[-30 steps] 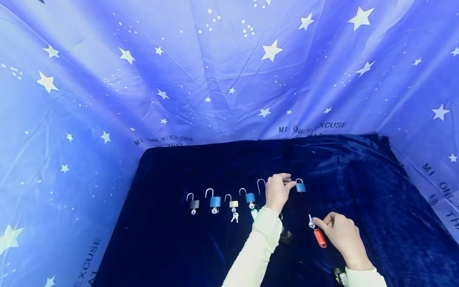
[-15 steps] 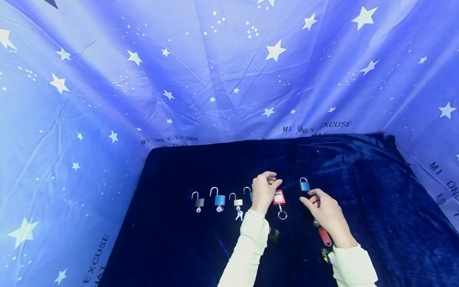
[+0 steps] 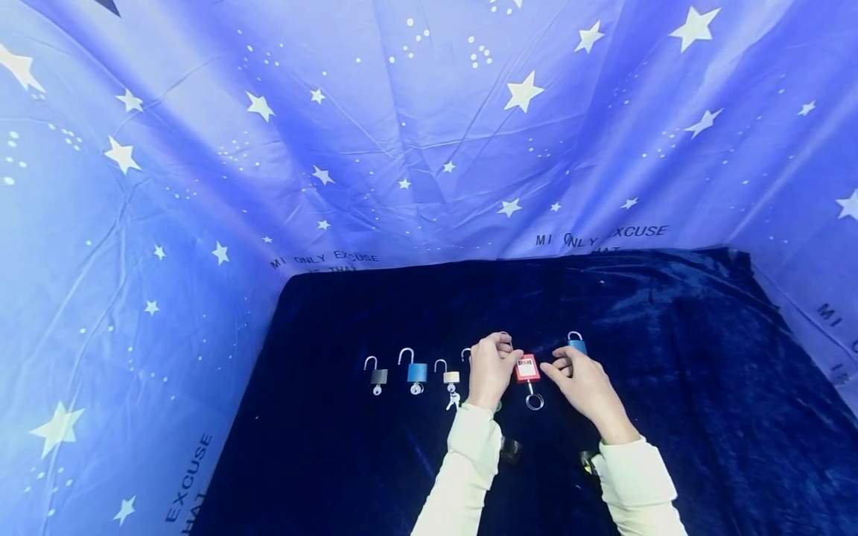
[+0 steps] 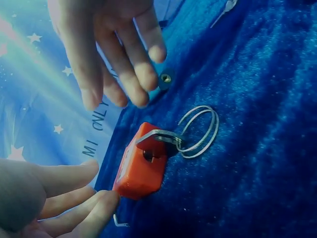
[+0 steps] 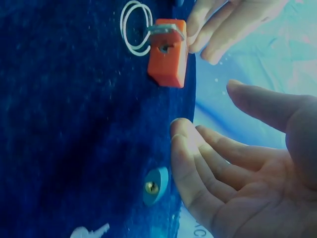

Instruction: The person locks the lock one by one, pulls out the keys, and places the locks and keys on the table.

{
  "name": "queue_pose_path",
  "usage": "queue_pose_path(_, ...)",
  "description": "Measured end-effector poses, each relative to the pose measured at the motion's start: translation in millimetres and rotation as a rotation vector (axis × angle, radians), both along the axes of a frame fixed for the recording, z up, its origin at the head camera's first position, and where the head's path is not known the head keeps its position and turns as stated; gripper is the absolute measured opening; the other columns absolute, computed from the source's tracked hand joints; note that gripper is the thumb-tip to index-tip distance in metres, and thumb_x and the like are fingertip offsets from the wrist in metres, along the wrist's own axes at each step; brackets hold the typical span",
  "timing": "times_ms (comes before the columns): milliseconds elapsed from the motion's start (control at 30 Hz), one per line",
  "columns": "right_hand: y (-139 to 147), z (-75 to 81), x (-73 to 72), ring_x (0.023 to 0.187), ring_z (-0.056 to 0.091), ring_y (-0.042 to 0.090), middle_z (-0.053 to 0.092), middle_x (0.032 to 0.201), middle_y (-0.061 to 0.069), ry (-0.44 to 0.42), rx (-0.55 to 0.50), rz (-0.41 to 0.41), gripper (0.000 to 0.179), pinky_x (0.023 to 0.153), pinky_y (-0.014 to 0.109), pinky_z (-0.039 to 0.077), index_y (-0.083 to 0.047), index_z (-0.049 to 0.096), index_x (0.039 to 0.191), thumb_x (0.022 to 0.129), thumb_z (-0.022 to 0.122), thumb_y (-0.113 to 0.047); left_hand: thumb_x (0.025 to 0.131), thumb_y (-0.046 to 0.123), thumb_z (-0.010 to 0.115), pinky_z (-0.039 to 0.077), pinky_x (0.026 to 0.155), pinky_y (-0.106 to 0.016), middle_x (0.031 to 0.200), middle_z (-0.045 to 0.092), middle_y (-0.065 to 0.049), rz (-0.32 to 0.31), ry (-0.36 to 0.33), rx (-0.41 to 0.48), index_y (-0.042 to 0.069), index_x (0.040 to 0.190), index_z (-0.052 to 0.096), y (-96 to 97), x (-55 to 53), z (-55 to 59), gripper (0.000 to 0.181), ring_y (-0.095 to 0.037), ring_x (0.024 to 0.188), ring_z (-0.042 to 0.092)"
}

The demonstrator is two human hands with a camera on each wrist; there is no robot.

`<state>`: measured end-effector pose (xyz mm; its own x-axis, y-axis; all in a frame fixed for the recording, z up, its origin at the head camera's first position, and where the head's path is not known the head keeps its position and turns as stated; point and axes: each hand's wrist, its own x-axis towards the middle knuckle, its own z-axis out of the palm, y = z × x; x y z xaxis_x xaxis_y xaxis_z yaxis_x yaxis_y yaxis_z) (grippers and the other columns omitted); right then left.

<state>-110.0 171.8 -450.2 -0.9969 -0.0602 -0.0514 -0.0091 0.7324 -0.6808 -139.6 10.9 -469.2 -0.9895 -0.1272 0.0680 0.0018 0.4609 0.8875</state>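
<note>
From where I stand, the person's left hand [image 3: 491, 370] is at the far-left corner of a red padlock [image 3: 527, 369], one fingertip against its edge. Thumb and fingers there stand slightly apart, not clamped on the body. The raised shackle [image 4: 121, 225] shows just beside those fingers, though they cover so much of it that I can't tell whether they touch it. The right hand [image 3: 590, 383] is on the other side of the red padlock, clear of it, thumb well spread from loosely bent fingers, holding nothing.

The red padlock sits on the dark blue cloth [image 3: 335, 447] between the two hands. Its long axis runs away from the person: shackle at the far end, keyhole toward the near edge, white label upward. A metal key [image 4: 157, 133] juts from the near end, its double ring [image 4: 216, 130] trailing toward the person.

Just beyond the right hand's fingers is a blue padlock [image 3: 576, 346], its shackle pointing away and its keyhole facing the person. Left of the left hand are a grey padlock [image 3: 378, 377], a larger blue one [image 3: 417, 372] and a brass one [image 3: 451, 377], shackles swung out, keys on the near side.
</note>
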Motion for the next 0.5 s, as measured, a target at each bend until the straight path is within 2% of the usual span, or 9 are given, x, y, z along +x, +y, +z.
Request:
queue_pose_path(133,-3.8,-4.8,-1.8,0.085,0.071,0.027,0.072,0.098,0.018,-0.007,-0.008,0.02,0.04,0.078,0.049,0.053,0.009,0.059,0.119,0.094,0.068,-0.021,0.078,0.007,0.082,0.052,0.065,-0.021,0.076,0.073,-0.002,0.011,-0.027,-0.022,0.001,0.098,0.074,0.9,4.1,-2.4,0.023,-0.005,0.064,0.066)
queue_pose_path(300,-8.0,-12.6,-5.1,0.085,0.071,0.027,0.072,0.099,0.019,-0.034,-0.003,0.04,0.038,0.08,0.049,0.053,0.01,0.06,0.116,0.093,0.068,-0.019,0.076,0.007,0.083,0.053,0.064,-0.022,0.075,0.073,-0.004,0.003,-0.048,-0.077,0.001,0.093,0.074,1.7,8.1,-6.5,0.02,-0.006,0.065,0.065)
queue_pose_path(400,-10.2,-16.0,-7.4,0.084,0.071,0.028,0.072,0.097,0.019,-0.045,-0.014,0.054,0.036,0.08,0.049,0.053,0.011,0.06,0.114,0.092,0.068,-0.017,0.076,0.006,0.083,0.052,0.063,-0.021,0.074,0.073,-0.004,0.001,-0.023,-0.094,0.0,0.089,0.074,1.7,9.7,-8.1,0.017,-0.005,0.064,0.064)
queue_pose_path(433,-10.8,-16.9,-8.1,0.084,0.071,0.028,0.072,0.096,0.019,-0.048,-0.019,0.059,0.036,0.08,0.049,0.053,0.011,0.06,0.114,0.092,0.068,-0.016,0.076,0.009,0.083,0.052,0.062,-0.021,0.073,0.073,-0.002,0.001,0.014,-0.112,0.002,0.087,0.074,1.7,7.7,-16.0,0.016,-0.004,0.063,0.064)
queue_pose_path(500,-12.0,-18.2,-9.3,0.082,0.07,0.027,0.071,0.093,0.017,-0.049,-0.022,0.07,0.035,0.078,0.048,0.053,0.011,0.06,0.113,0.092,0.069,-0.016,0.076,0.009,0.083,0.052,0.061,-0.02,0.073,0.073,-0.002,0.002,0.03,-0.122,0.002,0.086,0.074,1.6,8.2,-16.4,0.015,-0.002,0.063,0.063)
